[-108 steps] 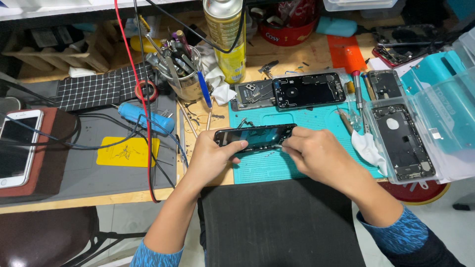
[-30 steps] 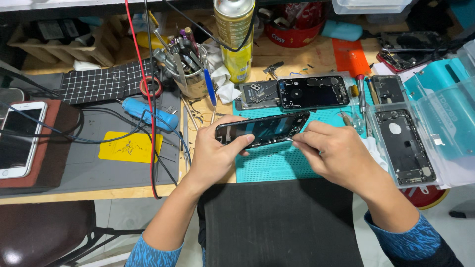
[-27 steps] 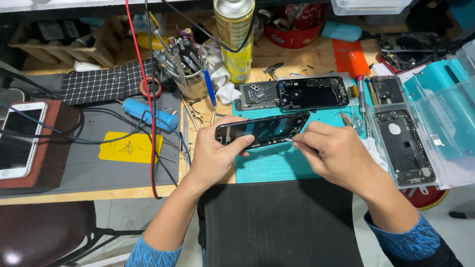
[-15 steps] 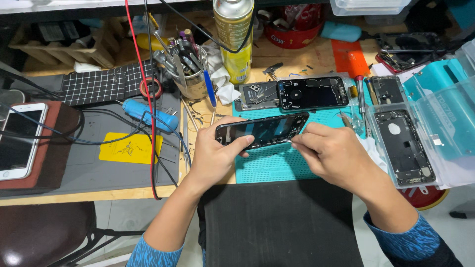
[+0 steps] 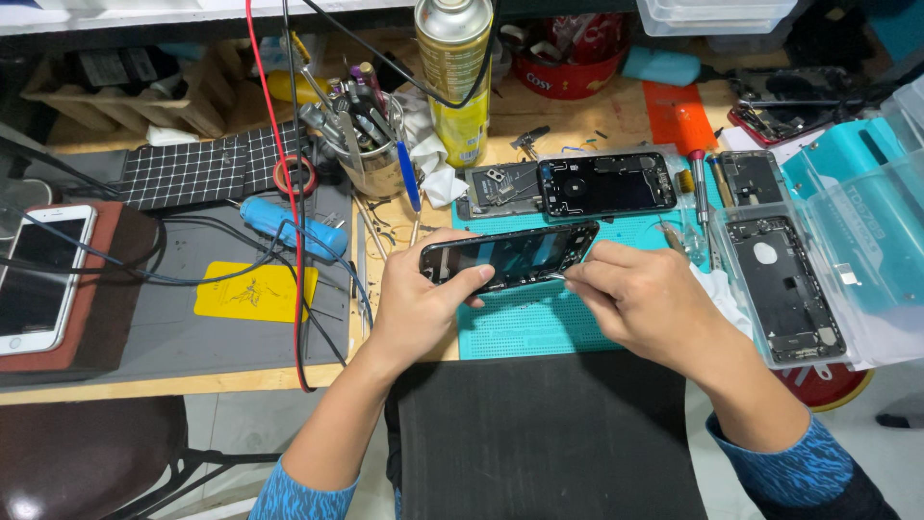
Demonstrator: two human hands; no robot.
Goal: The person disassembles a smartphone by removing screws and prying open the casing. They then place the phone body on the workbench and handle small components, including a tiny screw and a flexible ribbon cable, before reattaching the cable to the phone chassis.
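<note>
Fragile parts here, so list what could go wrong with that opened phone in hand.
The left hand holds the opened phone frame tilted above the teal mat, so it could slip and drop. The right hand presses a thin metal tool into its edge; a slip might scratch inner parts. Loose screws on the mat might scatter.

Left hand [image 5: 416, 310] and right hand [image 5: 643, 300] around a tilted black phone frame [image 5: 508, 256] above the teal mat [image 5: 525, 327].
</note>
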